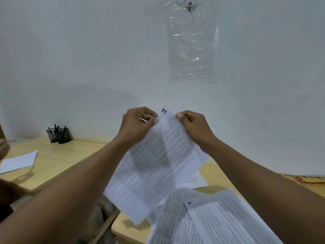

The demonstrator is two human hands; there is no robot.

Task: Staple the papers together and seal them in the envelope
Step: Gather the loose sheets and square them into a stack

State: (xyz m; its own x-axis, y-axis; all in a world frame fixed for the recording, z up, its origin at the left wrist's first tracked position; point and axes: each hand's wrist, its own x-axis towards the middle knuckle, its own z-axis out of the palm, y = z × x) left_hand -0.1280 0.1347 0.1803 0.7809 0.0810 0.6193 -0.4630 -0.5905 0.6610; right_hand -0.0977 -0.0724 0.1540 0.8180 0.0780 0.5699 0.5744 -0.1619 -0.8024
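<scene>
I hold a set of printed papers (pixel 154 166) up in the air above the desk, its top corner marked with a handwritten "1". My left hand (pixel 139 124) pinches the top left edge and also has a thin white stick-like thing between its fingers. My right hand (pixel 191 125) pinches the top right corner. More printed sheets (pixel 211 221) lie on the desk at the lower right, one marked "5". A brown envelope (pixel 309 179) with a red string button shows at the right edge, mostly hidden by my right arm. No stapler is in view.
A black mesh pen holder (pixel 59 135) stands at the back left of the wooden desk (pixel 66 161). A white folded paper (pixel 19 162) lies at the left, beside another person's hand (pixel 3 147). A clear plastic sleeve (pixel 191 50) hangs on the white wall.
</scene>
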